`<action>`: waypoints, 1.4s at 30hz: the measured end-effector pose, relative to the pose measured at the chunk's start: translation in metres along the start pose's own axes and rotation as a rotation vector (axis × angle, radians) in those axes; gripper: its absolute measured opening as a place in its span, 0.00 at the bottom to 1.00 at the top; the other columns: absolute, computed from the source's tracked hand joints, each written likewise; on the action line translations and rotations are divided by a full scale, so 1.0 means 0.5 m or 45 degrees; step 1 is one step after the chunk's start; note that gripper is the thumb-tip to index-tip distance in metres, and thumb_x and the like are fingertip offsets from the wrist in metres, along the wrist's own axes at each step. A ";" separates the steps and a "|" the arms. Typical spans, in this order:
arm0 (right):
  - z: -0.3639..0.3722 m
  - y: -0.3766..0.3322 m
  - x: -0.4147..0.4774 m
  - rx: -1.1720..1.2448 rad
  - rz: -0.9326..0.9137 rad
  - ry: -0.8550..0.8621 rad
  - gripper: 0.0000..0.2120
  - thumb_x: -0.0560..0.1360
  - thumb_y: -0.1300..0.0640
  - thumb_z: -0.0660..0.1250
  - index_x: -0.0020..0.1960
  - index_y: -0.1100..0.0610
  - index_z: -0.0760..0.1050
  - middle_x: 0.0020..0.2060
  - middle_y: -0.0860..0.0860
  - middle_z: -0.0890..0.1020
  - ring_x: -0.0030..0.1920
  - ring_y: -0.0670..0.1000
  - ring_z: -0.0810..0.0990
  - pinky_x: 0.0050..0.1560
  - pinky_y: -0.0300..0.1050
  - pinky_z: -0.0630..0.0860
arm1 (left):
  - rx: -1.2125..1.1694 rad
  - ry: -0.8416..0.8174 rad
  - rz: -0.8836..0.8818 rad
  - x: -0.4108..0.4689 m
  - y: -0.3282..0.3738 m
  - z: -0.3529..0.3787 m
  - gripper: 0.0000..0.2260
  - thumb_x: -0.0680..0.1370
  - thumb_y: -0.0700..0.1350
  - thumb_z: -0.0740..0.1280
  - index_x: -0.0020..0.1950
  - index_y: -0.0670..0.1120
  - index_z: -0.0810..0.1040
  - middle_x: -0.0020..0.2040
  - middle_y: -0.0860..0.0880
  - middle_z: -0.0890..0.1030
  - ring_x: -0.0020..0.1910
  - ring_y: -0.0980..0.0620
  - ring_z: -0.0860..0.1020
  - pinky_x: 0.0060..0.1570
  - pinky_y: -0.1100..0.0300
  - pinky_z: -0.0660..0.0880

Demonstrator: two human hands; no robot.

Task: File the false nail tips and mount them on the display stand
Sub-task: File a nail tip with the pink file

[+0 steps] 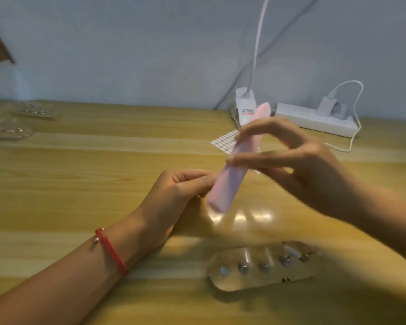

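Pink file (223, 191) blurred | right hand (298, 165) pinches it | left hand (174, 195) contents hidden

One file (230, 181), one display stand (256, 282) with five pegs (264, 267), two more stands (7, 134) at the bench's (103, 172) left edge, one sticker sheet (225, 139), one power strip (314, 120).

My right grip (302, 165) pinches the pink nail file (232, 170) near its middle, and the file is tilted with its far end raised. My left grip (174, 198) bunches its fingertips against the file's lower edge; whether they hold a nail tip I cannot tell. A red bracelet (110, 250) circles that wrist. On the bench (80, 160), nearer me than my right grip, lies the clear display stand (263, 266) with metal studs. Beyond that grip lie a sheet of white stickers (225, 139) and a power strip (314, 119).
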State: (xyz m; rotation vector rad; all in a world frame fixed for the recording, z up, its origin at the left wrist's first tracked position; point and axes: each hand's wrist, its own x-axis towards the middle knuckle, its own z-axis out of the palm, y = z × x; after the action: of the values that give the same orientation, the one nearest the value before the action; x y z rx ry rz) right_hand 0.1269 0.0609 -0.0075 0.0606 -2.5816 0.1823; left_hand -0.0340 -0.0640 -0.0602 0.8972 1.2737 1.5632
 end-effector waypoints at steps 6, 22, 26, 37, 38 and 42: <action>0.005 0.002 -0.004 0.050 -0.017 0.000 0.12 0.78 0.58 0.62 0.60 0.53 0.79 0.58 0.59 0.77 0.61 0.57 0.75 0.61 0.56 0.72 | -0.001 -0.066 0.025 -0.002 0.004 0.003 0.09 0.67 0.45 0.68 0.42 0.45 0.87 0.39 0.49 0.85 0.36 0.57 0.79 0.33 0.68 0.73; 0.016 0.009 -0.005 0.049 0.050 0.087 0.13 0.77 0.61 0.64 0.60 0.53 0.79 0.58 0.59 0.77 0.60 0.57 0.75 0.59 0.56 0.72 | -0.009 -0.019 0.051 -0.003 0.004 0.005 0.12 0.61 0.50 0.71 0.40 0.46 0.87 0.35 0.50 0.83 0.33 0.58 0.77 0.31 0.70 0.71; 0.054 -0.023 -0.016 0.082 -0.159 0.033 0.13 0.78 0.62 0.62 0.59 0.53 0.81 0.57 0.59 0.77 0.63 0.56 0.73 0.67 0.54 0.67 | -0.001 -0.034 0.050 -0.003 0.005 0.004 0.12 0.63 0.48 0.70 0.38 0.42 0.85 0.29 0.50 0.80 0.26 0.58 0.74 0.25 0.70 0.69; -0.001 0.041 -0.039 0.262 0.355 0.215 0.15 0.75 0.55 0.65 0.61 0.47 0.76 0.58 0.50 0.76 0.62 0.48 0.74 0.60 0.42 0.75 | 0.257 -0.081 0.256 -0.003 0.002 0.007 0.09 0.68 0.49 0.68 0.44 0.51 0.86 0.38 0.55 0.84 0.38 0.64 0.78 0.37 0.74 0.72; 0.008 0.025 -0.037 0.295 0.301 0.165 0.15 0.75 0.55 0.65 0.61 0.47 0.77 0.59 0.50 0.76 0.63 0.49 0.74 0.62 0.42 0.74 | 0.217 -0.080 0.259 -0.005 0.003 0.009 0.09 0.67 0.48 0.68 0.45 0.53 0.86 0.39 0.55 0.84 0.38 0.63 0.79 0.36 0.72 0.73; 0.014 0.017 -0.028 0.276 0.384 0.122 0.15 0.74 0.54 0.66 0.61 0.47 0.77 0.59 0.50 0.77 0.62 0.47 0.74 0.62 0.48 0.74 | 0.401 -0.012 0.431 -0.008 0.004 0.012 0.09 0.69 0.46 0.69 0.46 0.50 0.85 0.43 0.52 0.84 0.44 0.60 0.78 0.43 0.62 0.72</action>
State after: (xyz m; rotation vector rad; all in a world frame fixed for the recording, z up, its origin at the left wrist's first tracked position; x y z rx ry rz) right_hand 0.1343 0.0684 -0.0218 -0.2530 -2.4539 0.5620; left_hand -0.0273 -0.0660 -0.0571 1.3766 1.4422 1.6343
